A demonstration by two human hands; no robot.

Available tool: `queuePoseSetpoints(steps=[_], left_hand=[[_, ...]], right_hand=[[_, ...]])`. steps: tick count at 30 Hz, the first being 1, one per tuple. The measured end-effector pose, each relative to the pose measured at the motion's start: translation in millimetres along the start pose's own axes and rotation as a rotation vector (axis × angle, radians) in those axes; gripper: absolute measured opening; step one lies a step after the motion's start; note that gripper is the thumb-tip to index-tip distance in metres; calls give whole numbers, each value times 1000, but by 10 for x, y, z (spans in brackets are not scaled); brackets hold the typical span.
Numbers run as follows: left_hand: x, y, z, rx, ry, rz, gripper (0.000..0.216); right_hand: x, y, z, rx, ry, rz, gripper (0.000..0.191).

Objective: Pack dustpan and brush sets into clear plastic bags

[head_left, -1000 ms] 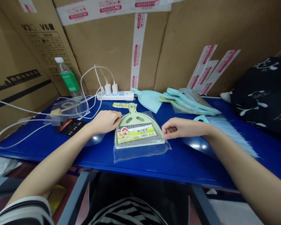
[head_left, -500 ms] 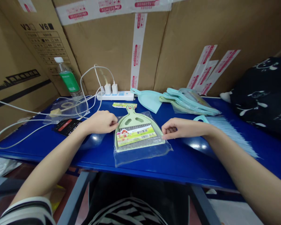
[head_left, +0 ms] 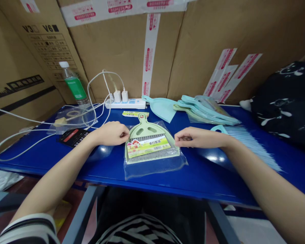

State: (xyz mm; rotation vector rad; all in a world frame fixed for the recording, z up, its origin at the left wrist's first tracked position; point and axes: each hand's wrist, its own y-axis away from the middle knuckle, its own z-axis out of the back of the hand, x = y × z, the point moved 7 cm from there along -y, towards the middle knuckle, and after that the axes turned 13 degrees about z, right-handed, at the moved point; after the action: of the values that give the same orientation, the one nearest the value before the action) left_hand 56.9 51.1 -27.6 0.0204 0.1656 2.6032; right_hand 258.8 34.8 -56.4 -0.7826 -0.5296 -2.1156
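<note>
A pale green dustpan (head_left: 165, 130) with a grey-bristled brush (head_left: 152, 156) lies flat in a clear plastic bag (head_left: 155, 169) on the blue table (head_left: 104, 169). Its handle points away from me, and a yellow-green label (head_left: 147, 146) covers part of the bristles. My left hand (head_left: 113, 133) is closed at the left edge of this bagged set, fingertips curled against it. At the opposite edge, my right hand (head_left: 189, 137) has its thumb and fingers pinched together. What exactly lies between the fingertips, film or dustpan rim, is hard to see.
Behind stand a power strip (head_left: 127, 104) with white cables, a loose blue dustpan (head_left: 161, 108) and a pile of bagged dustpans (head_left: 205, 110). A blue brush (head_left: 251, 144) lies beyond my right wrist. Leftward are a phone (head_left: 72, 137) and a bottle (head_left: 76, 88). Cardboard (head_left: 117, 51) walls the back.
The fingers and thumb of my right hand have shifted slightly at the set's right edge. The bagged set and my left hand are nearly unmoved.
</note>
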Motion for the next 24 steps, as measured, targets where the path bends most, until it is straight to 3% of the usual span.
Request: queuePoseSetpoints(steps=[10,16,20,24], left_hand=[[60,-75,-34,-44,-112,115,33],[100,-160,-53,-177,-147,246,33],[101,-174,-59,-231,-131,221,32],[98,-144,-39,-201,-158,213,34]], right_hand=[[-13,-21,29,-46,45,-18,52],[-46,-4,77,-104,84,-43,54],[-71,-3,68,-89,79,-57,55],[-63,-4,69,-90,65,-56,56]])
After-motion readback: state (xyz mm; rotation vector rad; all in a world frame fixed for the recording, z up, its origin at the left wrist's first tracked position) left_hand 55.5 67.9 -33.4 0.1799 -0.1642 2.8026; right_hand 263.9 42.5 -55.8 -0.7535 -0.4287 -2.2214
